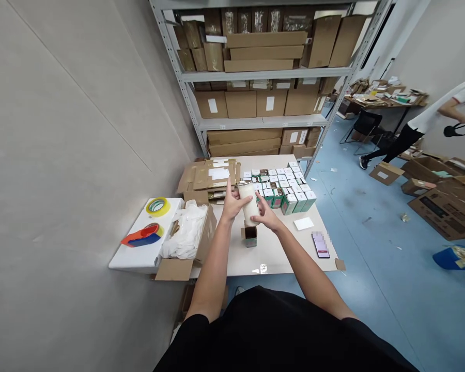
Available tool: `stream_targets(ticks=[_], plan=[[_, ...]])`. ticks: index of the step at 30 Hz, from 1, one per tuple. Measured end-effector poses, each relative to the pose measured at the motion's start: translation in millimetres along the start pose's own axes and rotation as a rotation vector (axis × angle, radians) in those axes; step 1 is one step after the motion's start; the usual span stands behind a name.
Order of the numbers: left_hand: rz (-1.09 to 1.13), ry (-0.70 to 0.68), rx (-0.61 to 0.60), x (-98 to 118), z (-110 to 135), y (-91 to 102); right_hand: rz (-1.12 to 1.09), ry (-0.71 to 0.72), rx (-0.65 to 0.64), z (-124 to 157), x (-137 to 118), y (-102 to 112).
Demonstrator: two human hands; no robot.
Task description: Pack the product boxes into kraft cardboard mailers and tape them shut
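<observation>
A pale, cream-white cylinder [249, 202], perhaps a wrapped cup or tumbler, is held tilted between both hands above the table. My left hand [231, 202] grips its upper left side, thumb across the front. Around the lower right side curl the fingers of my right hand [267, 213]. Directly below stands a small green box [250, 241] with its top open and dark inside. Behind the hands, several small white-topped green boxes [294, 199] stand in close rows. What the cylinder is made of is too small to make out.
Flattened cardboard [213, 175] lies at the back left. A carton of white bags [189, 230] and a tape dispenser [143, 236] are at left. A phone [320, 245] and a white card [304, 223] lie right. Beyond stands a shelf [263, 122]; a person [430, 116] is far right.
</observation>
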State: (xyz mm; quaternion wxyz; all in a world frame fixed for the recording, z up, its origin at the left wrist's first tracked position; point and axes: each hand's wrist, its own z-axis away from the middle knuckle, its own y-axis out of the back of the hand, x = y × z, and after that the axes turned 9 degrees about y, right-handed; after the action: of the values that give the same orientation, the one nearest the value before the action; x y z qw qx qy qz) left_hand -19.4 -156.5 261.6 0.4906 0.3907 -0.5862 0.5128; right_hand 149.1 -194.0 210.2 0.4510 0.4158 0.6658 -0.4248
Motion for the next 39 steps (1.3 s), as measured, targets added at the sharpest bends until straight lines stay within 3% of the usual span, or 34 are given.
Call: stream_targets(ticks=[6,11,16,20,23,26,31,36,39], plan=[[-0.029,0.016,0.117,4.4,1.1,-5.8,0.150,0.059,0.202,1.2,5.7,-9.1],[0.005,0.022,0.131,3.8,-0.7,-5.6,0.065,0.051,0.087,0.0,7.4,-13.2],[-0.082,0.006,0.203,0.3,-3.0,-2.2,0.205,0.096,0.178,2.1,9.0,-13.0],[-0.038,0.029,0.166,-0.4,-2.4,-0.8,0.124,0.071,0.064,3.6,7.7,-12.0],[-0.012,0.021,0.097,-0.8,-0.8,-1.1,0.182,0.086,0.134,3.8,7.9,-11.7],[-0.051,-0.007,0.120,-3.7,-1.3,-1.1,0.301,0.114,0.236,3.9,9.1,-11.8],[-0.004,0.006,0.093,-10.4,-5.0,-0.9,0.253,0.115,0.142,3.9,7.4,-12.4],[-0.054,-0.001,0.104,-7.1,-7.1,-2.6,0.372,0.092,0.256,3.5,3.2,-12.4],[-0.056,0.032,0.152,-5.2,-8.9,-1.5,0.347,0.064,0.199,3.6,1.6,-11.2]])
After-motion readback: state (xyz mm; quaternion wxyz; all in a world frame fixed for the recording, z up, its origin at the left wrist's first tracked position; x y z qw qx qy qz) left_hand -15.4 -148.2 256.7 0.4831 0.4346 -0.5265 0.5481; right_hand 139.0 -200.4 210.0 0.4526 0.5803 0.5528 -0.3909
